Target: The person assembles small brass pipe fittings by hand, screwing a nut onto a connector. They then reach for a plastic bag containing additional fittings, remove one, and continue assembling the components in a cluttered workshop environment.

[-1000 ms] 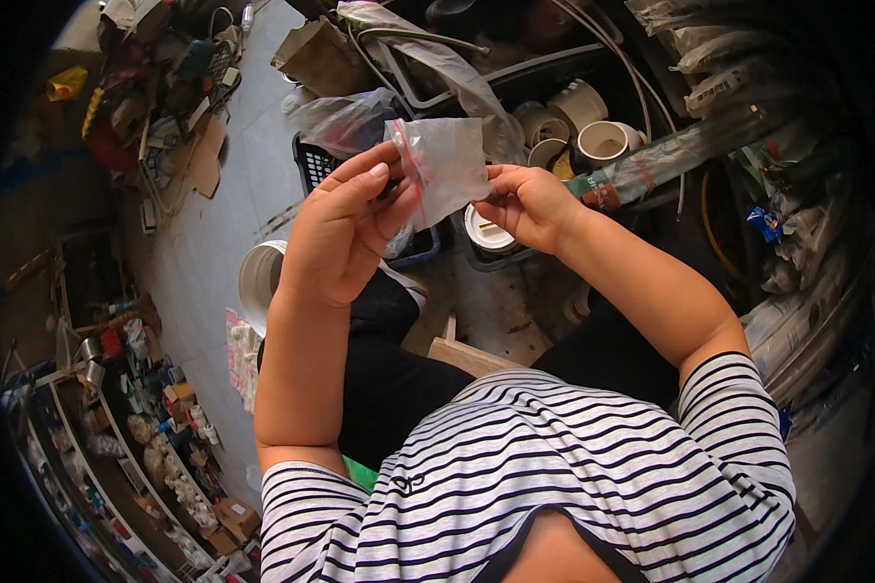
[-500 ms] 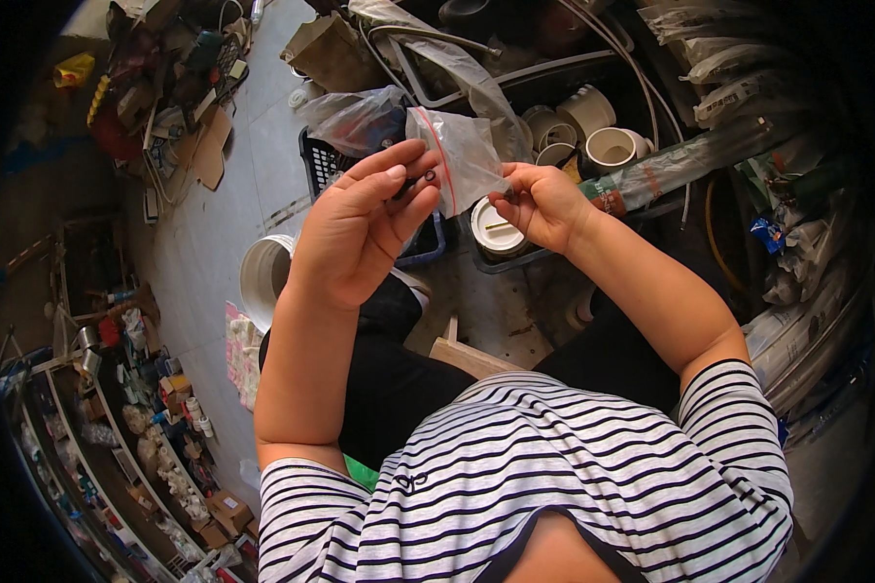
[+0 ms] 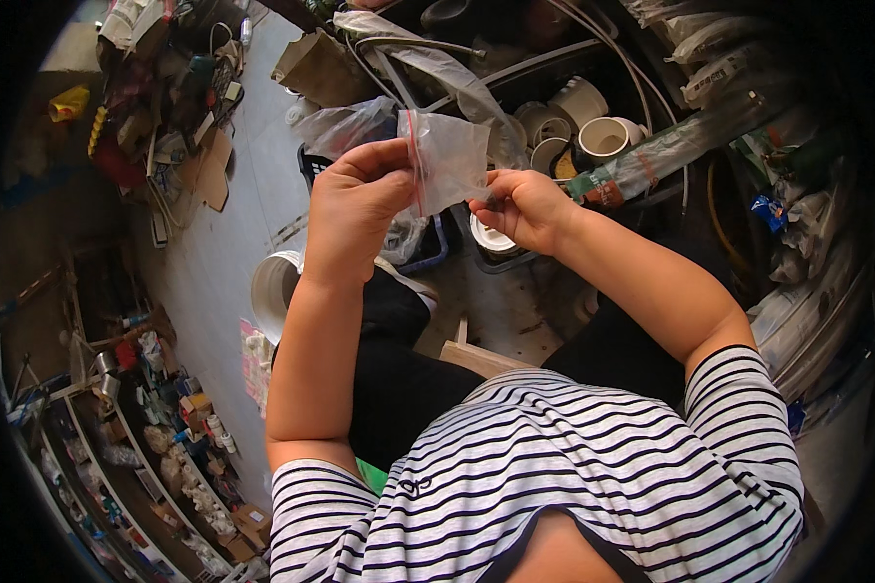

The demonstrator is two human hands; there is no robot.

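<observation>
A small clear zip-lock bag (image 3: 449, 163) with a red strip along its mouth is held up between my two hands. My left hand (image 3: 358, 209) is closed at the red-striped side, its fingertips and thumb meeting at the bag's mouth. Whatever else lies inside that hand is hidden by its back. At the opposite side, my right hand (image 3: 527, 209) pinches the bag's lower corner between thumb and fingers. The bag looks flat, and I cannot make out anything in it.
Below my hands stands a white-lidded tub (image 3: 493, 236). A white bucket (image 3: 275, 282) lies to the left. White pipe fittings (image 3: 603, 137) fill a dark crate ahead, with a plastic-wrapped roll (image 3: 651, 160) at its right. Shelves of parts (image 3: 160, 452) line the lower left.
My left hand has turned and closed at the bag's mouth; the small dark rings that showed at its fingers are now out of sight. The bag has shifted slightly left with my right hand.
</observation>
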